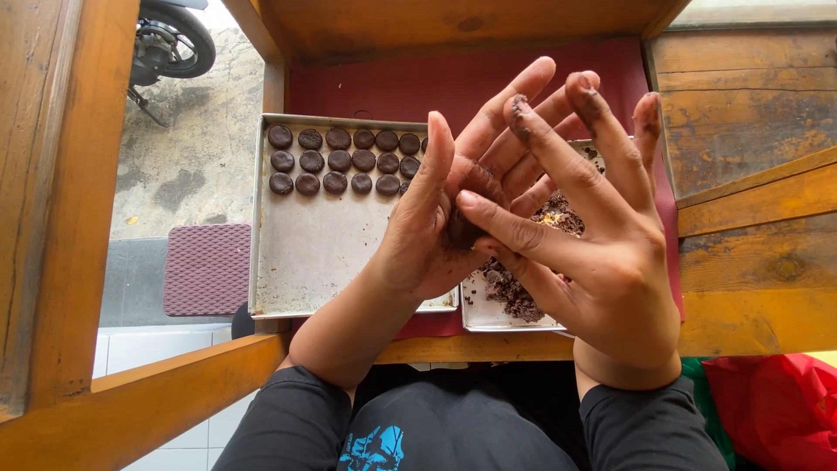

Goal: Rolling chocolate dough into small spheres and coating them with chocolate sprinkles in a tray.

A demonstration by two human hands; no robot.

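Dough ball (466,205), mostly hidden, sits pressed between open-fingered left hand (432,231) and right hand (593,235), which hide the far tray (488,316).

The place is a small open-air food stall or home baking stand. A wooden frame (52,201) bounds a counter covered with a red cloth (453,83). Beyond the fingertips (523,109), a metal tray (305,253) holds rows of dark dough discs (336,161). Left of the fingers, concrete ground (196,131), a floor mat (207,269) and a motorbike wheel (179,39) lie outside the frame.
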